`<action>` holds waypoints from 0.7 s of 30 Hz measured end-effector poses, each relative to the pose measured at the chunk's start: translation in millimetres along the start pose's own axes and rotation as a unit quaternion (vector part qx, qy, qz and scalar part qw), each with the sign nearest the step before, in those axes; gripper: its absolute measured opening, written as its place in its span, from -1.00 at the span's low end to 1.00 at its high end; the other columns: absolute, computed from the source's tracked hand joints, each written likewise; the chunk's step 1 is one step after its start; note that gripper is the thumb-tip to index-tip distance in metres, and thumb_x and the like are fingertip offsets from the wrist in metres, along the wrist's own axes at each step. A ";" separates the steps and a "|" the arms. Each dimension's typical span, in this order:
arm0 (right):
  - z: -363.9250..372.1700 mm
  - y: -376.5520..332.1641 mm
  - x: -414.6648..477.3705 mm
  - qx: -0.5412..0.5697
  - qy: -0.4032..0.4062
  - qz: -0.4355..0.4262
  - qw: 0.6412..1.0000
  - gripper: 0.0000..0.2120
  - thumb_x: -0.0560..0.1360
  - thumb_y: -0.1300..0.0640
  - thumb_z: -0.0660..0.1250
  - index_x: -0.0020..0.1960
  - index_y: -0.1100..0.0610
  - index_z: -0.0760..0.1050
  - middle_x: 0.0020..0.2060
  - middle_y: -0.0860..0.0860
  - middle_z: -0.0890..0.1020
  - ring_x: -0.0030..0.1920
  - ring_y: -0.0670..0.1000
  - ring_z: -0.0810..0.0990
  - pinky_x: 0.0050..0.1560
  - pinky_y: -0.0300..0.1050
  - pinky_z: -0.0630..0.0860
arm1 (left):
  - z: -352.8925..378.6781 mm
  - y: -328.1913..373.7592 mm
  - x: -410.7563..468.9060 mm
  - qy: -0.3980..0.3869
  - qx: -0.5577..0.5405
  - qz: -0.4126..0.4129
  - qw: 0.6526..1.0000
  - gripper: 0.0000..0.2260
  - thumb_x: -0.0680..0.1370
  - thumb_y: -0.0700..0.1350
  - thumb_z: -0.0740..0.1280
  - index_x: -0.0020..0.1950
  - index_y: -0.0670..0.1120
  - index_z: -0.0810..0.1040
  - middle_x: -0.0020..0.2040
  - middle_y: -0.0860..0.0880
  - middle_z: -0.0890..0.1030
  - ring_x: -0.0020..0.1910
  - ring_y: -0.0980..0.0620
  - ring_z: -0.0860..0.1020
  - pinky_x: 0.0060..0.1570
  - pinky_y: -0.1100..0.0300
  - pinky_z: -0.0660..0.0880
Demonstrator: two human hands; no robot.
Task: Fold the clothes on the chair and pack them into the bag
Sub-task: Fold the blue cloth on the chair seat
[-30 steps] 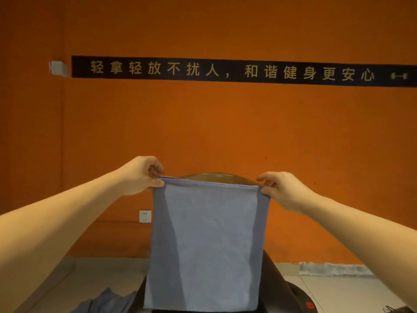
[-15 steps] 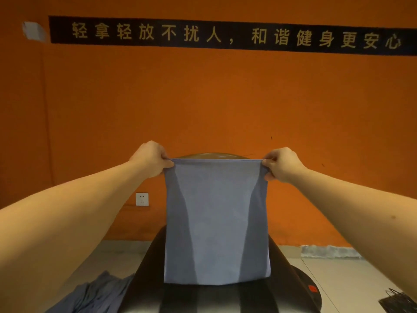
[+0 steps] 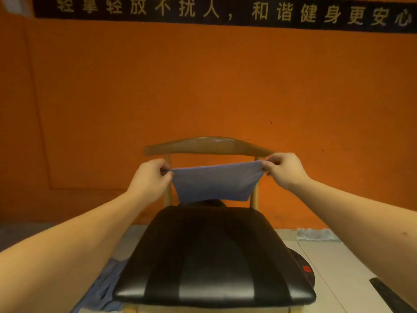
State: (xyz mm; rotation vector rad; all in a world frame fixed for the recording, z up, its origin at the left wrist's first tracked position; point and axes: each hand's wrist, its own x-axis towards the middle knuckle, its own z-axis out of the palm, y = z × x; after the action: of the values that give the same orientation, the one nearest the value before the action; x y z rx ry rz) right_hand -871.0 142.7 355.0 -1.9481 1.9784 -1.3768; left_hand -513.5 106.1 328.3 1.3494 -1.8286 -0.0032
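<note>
A folded grey-blue garment (image 3: 213,182) is stretched in the air above the back of a chair's black seat (image 3: 212,256). My left hand (image 3: 150,179) pinches its upper left corner and my right hand (image 3: 283,169) pinches its upper right corner. The cloth swings away from me, its lower edge near the curved wooden backrest (image 3: 208,145). More grey-blue clothing (image 3: 106,288) lies crumpled on the floor at the chair's left front. No bag can be clearly made out.
An orange wall (image 3: 203,86) with a black lettered banner (image 3: 225,12) stands close behind the chair. A dark round object with a red mark (image 3: 303,267) sits on the floor right of the chair. A black item (image 3: 392,294) lies at the lower right.
The camera has tilted down, revealing the whole seat. Both hands have lowered the garment, which has swung forward and away from me, so it looks much shorter than before.
</note>
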 end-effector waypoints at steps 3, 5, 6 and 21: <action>17.7 28.3 -57.1 -0.042 -0.114 0.028 0.992 -0.81 0.60 0.07 0.41 -0.16 0.09 0.67 -0.26 -0.02 0.69 -0.15 0.05 0.66 -0.05 0.00 0.60 | 18.6 -24.8 -70.2 -0.116 0.027 0.003 0.993 -0.85 0.59 -0.09 0.40 -0.07 0.16 0.53 -0.13 0.16 0.58 -0.15 0.20 0.54 -0.24 0.32 0.38; 25.9 43.4 -91.0 -0.060 -0.187 0.047 0.980 -0.86 0.59 0.06 0.42 -0.12 0.05 0.69 -0.25 -0.04 0.70 -0.15 -0.04 0.67 -0.02 -0.05 0.61 | 28.4 -39.6 -108.9 -0.180 0.053 0.006 0.982 -0.83 0.59 -0.04 0.39 -0.10 0.22 0.50 -0.12 0.19 0.58 -0.14 0.22 0.54 -0.23 0.37 0.36; 28.6 49.5 -104.9 -0.068 -0.216 0.049 0.973 -0.87 0.58 0.07 0.42 -0.13 0.01 0.69 -0.26 -0.07 0.71 -0.16 -0.07 0.67 -0.02 -0.09 0.60 | 32.3 -45.7 -124.6 -0.203 0.075 0.017 0.976 -0.85 0.60 -0.02 0.37 -0.10 0.22 0.50 -0.11 0.19 0.58 -0.14 0.21 0.54 -0.23 0.37 0.35; 49.2 58.3 -121.6 -0.104 -0.330 0.014 0.938 -0.68 0.60 0.01 0.35 -0.30 0.06 0.60 -0.41 -0.04 0.65 -0.37 -0.08 0.62 -0.22 -0.10 0.60 | 35.5 -49.3 -128.2 -0.345 0.174 0.207 0.899 -0.72 0.55 0.26 0.22 -0.22 0.11 0.49 -0.22 0.12 0.52 -0.22 0.12 0.49 -0.13 0.17 0.48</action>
State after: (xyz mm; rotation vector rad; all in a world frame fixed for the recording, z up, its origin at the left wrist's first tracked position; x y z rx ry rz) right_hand -862.4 205.2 226.0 -2.0705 1.8366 -0.4057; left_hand -488.2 170.3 204.3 1.2483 -2.8095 0.0846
